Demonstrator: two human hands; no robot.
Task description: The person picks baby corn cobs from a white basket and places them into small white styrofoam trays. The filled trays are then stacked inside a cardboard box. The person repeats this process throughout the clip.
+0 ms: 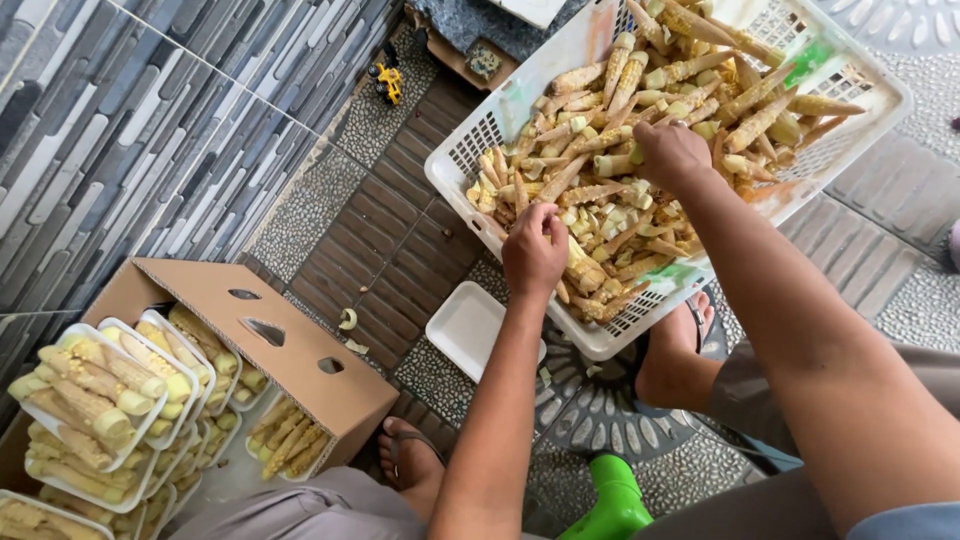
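Note:
A white plastic basket [470,150] heaped with pale yellow corn pieces [610,190] stands on the tiled floor in front of me. My left hand [535,250] reaches into its near side, fingers curled around a corn piece there. My right hand [672,152] is deeper in the pile, fingers pushed down among the pieces; whether it grips one is hidden. An empty white foam tray [470,325] lies on the floor just below the basket, near my left forearm.
A brown cardboard box [270,335] at lower left holds several white trays filled with corn [95,395]. My sandalled feet [410,455] rest on the floor, with a green object [615,500] between my knees. A small yellow toy [388,82] sits by the striped wall.

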